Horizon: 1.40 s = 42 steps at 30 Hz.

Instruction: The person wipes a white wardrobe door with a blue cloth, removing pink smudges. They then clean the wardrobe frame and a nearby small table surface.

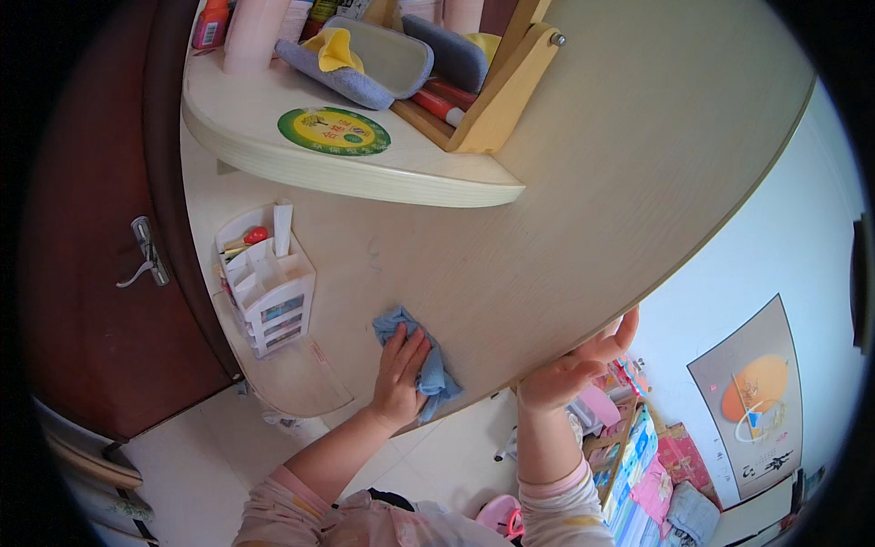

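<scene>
My left hand [402,376] presses a crumpled blue cloth [437,379] against the pale wood-grain side panel [465,273] of a desk or shelf unit. Part of the cloth sticks out above the fingertips, and more hangs past the right side of the hand. My right hand [571,366] is at the panel's long edge, touching it with the wrist bent. Its fingers are partly hidden behind that edge, so how firmly they grip cannot be seen.
A white desk organizer [273,287] stands left of the cloth. Above, a rounded shelf [355,181] juts out, bearing an open glasses case [355,61], a wooden stand [502,102] and bottles. A dark red door [89,225] is at left, a wall poster [752,403] at right.
</scene>
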{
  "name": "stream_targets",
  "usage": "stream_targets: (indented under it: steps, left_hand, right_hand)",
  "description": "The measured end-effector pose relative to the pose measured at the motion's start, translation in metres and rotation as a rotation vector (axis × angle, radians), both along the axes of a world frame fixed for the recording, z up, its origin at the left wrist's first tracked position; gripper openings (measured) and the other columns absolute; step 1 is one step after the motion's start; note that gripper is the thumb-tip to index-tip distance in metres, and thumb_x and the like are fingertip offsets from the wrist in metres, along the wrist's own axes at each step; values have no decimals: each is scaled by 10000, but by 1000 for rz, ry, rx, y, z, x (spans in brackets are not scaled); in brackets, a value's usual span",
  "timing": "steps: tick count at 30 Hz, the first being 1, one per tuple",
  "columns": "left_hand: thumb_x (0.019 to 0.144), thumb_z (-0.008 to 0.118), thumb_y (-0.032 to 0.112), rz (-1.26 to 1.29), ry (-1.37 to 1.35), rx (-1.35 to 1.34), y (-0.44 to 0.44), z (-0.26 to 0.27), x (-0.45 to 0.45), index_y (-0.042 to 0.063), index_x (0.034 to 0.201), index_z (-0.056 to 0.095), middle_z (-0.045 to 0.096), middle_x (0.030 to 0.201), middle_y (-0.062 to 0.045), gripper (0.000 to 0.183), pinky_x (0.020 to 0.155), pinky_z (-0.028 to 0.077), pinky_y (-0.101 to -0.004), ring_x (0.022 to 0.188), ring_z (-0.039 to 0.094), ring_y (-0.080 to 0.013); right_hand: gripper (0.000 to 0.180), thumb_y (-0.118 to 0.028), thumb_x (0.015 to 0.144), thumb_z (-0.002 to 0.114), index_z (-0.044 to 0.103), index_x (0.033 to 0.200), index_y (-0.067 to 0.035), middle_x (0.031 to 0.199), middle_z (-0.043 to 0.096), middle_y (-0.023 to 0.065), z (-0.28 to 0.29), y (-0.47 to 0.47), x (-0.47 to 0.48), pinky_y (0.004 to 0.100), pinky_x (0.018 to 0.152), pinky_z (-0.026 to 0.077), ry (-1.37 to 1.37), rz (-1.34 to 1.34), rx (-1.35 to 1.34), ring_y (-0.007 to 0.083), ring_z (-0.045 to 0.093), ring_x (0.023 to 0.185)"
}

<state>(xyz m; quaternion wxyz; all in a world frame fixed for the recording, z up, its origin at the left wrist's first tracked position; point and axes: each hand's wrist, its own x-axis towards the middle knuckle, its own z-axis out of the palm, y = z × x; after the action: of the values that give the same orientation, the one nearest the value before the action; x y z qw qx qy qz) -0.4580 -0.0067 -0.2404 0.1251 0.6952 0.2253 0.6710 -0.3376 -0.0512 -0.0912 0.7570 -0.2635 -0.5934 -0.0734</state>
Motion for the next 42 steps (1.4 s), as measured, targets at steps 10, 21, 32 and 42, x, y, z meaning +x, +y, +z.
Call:
stream_targets:
  steps: [10, 21, 32, 42]
  left_hand:
    - [595, 720, 83, -84, 137, 165, 25, 98, 5, 42, 1342, 527, 413, 1475, -87, 772, 1075, 328, -530, 1390, 324, -374]
    - [584, 772, 125, -62, 149, 209, 38, 88, -9, 139, 1392, 516, 424, 1410, -66, 848, 1049, 332, -517, 1309, 391, -356]
    - [843, 693, 305, 107, 9, 70, 17, 53, 0, 39, 1322, 515, 283, 1498, -237, 576, 1100, 259, -598, 1388, 260, -494]
    - [699, 662, 117, -205, 70, 260, 15, 79, 5, 56, 1252, 599, 469, 1390, -155, 560, 1079, 303, -586, 1355, 372, -418]
  right_hand:
    - [719, -600, 956, 452, 253, 1409, -79, 1418, 393, 116, -3, -1, 0, 429, 1104, 320, 43, -62, -24, 245, 386, 1327]
    - [694, -589, 949, 472, 266, 1346, -59, 1345, 403, 128, -4, 0, 0, 404, 1050, 339, 74, -150, -54, 231, 411, 1252]
    - [611, -496, 955, 510, 319, 1317, -42, 1299, 439, 109, -3, -3, -4, 387, 1046, 341, 84, -193, -85, 218, 437, 1218]
    - [678, -578, 938, 483, 292, 1288, -30, 1266, 411, 108, -2, -3, -6, 393, 1033, 335, 81, -167, -77, 209, 415, 1204]
